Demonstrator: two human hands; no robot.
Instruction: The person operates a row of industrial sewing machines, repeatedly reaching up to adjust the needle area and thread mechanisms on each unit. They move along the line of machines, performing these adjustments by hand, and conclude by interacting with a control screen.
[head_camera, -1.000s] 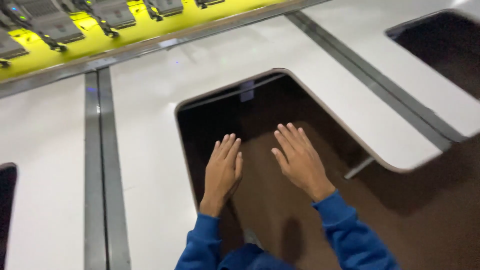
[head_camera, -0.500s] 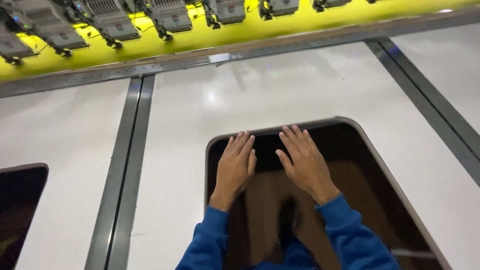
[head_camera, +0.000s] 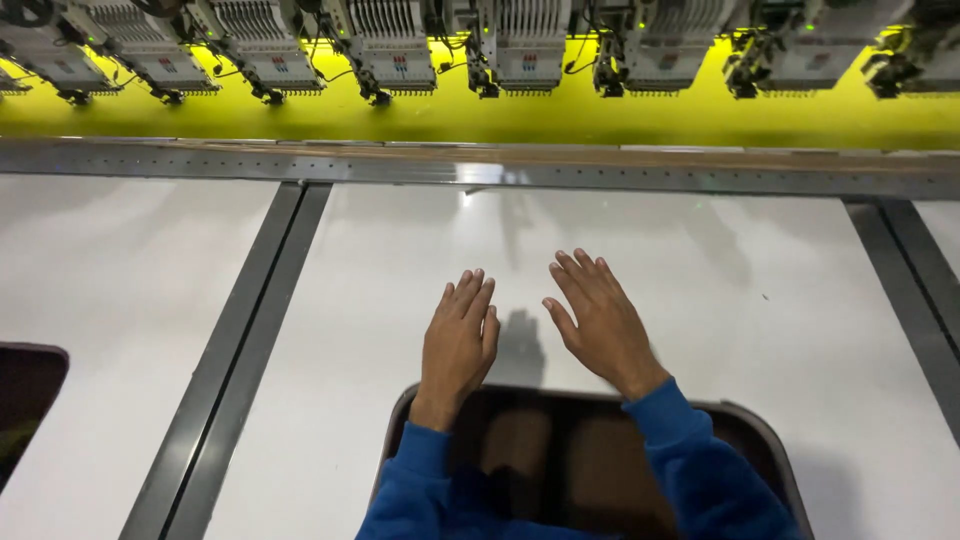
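Left hand (head_camera: 458, 342) and right hand (head_camera: 598, 320) side by side, fingers spread flat, gripping nothing, over smooth white desk (head_camera: 700, 300), just beyond dark rounded cutout (head_camera: 570, 460), grey embroidery machine heads (head_camera: 520, 45) along yellow rail (head_camera: 450, 120)

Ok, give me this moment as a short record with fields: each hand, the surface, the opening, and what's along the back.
left hand: flat, fingers together, empty, over the white table panel
right hand: open, empty, beside the left, apart from it
opening: dark rounded cutout in the panel, under both wrists
sleeves: blue
back: row of embroidery heads above a yellow bar
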